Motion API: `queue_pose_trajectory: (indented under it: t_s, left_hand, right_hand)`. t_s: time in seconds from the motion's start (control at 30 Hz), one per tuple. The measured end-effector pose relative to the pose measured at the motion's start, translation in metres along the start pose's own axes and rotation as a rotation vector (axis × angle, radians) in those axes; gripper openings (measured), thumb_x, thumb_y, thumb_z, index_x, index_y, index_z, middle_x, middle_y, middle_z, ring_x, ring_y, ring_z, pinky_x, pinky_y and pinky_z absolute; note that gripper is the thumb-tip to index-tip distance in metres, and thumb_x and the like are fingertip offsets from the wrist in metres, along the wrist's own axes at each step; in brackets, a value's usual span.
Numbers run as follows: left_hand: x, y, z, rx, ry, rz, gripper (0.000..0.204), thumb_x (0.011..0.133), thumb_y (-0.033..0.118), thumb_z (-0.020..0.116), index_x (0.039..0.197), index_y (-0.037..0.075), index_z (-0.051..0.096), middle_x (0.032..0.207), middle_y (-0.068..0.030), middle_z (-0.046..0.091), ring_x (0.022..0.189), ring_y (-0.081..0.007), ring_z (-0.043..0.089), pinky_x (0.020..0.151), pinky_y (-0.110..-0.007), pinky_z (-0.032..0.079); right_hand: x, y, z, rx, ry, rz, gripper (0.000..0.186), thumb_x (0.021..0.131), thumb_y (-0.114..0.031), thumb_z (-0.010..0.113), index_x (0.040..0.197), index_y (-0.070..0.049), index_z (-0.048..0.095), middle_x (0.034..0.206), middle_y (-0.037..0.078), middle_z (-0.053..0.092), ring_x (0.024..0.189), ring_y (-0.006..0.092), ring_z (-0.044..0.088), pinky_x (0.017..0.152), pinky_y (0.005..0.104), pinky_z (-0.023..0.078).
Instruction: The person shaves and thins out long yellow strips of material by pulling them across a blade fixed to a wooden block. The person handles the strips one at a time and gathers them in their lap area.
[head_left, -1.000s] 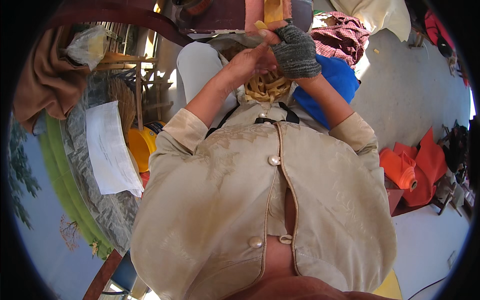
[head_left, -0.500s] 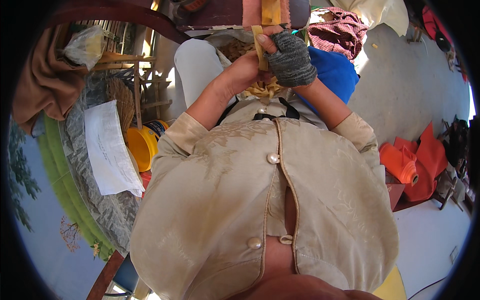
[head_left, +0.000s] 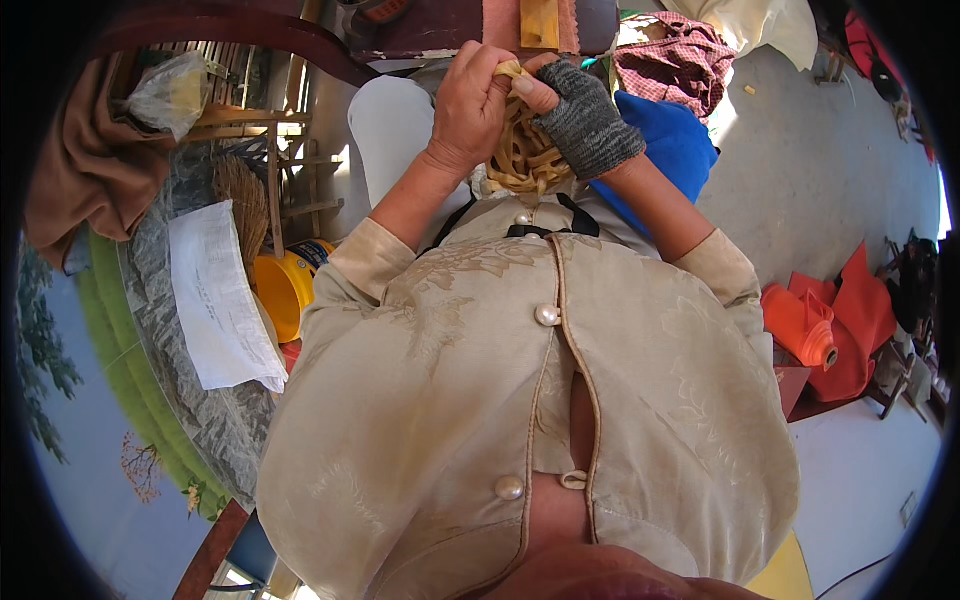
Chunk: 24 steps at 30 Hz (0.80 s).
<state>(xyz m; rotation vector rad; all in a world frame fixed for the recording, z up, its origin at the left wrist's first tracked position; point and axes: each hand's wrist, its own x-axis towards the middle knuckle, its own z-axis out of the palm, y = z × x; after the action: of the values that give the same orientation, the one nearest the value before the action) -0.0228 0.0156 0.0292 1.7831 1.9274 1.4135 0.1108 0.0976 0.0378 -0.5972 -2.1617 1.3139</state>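
Observation:
Both my hands are raised together above my lap, close to the edge of a dark red table. My left hand (head_left: 469, 104), bare, is closed on a tan strip (head_left: 509, 70) that runs across to the other hand. My right hand (head_left: 592, 112), in a grey knitted fingerless glove, pinches the same strip between thumb and fingers. Directly beneath them lies a tangled heap of tan strips (head_left: 524, 158) in my lap. How the strip bends inside the fingers is partly hidden.
On the dark red table (head_left: 440, 30) ahead rest a pink cloth (head_left: 497, 25) and a yellowish wooden piece (head_left: 540, 24). Blue fabric (head_left: 655, 140) and a checked cloth (head_left: 680, 65) lie to the right. At left stands a yellow bucket (head_left: 281, 295) beside a white cloth (head_left: 220, 300).
My left hand has moved up and left and turned, its back now showing. The strip, earlier flat and upright between my hands, is now gathered at the fingers. More of the heap shows below.

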Motion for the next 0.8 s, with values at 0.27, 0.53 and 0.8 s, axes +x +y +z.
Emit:
queue_pose_trajectory:
  t_s: [0.27, 0.53, 0.8]
  left_hand:
    - [0.002, -0.002, -0.002, -0.965, -0.212, -0.474, 0.014, 0.091, 0.014, 0.046, 0.100, 0.004, 0.050, 0.097, -0.0016, 0.053, 0.089, -0.0077, 0.052, 0.078, -0.022, 0.043]
    - [0.004, 0.015, -0.002, -0.748, -0.025, -0.374, 0.010, 0.088, 0.011, 0.054, 0.091, 0.001, 0.054, 0.080, -0.0018, 0.060, 0.070, -0.0064, 0.059, 0.063, -0.019, 0.050]
    - [0.016, -0.001, -0.016, -0.536, -0.001, -0.306, 0.005, 0.086, 0.007, 0.056, 0.086, 0.003, 0.058, 0.072, -0.0014, 0.061, 0.063, -0.0068, 0.058, 0.062, -0.020, 0.050]
  right_hand:
    - [0.010, -0.002, -0.022, -0.003, -0.071, 0.149, 0.030, 0.084, -0.031, 0.059, 0.097, -0.004, 0.063, 0.070, 0.005, 0.057, 0.062, 0.0150, 0.053, 0.058, 0.0262, 0.043]
    - [0.011, 0.007, -0.016, 0.047, -0.060, 0.344, 0.041, 0.083, -0.040, 0.056, 0.097, -0.002, 0.064, 0.067, 0.008, 0.063, 0.060, 0.0113, 0.059, 0.056, 0.0242, 0.047]
    - [0.015, 0.032, -0.028, 0.515, 0.199, 0.379, 0.035, 0.084, -0.038, 0.054, 0.087, -0.003, 0.061, 0.060, 0.005, 0.053, 0.050, 0.0106, 0.050, 0.050, 0.0211, 0.043]
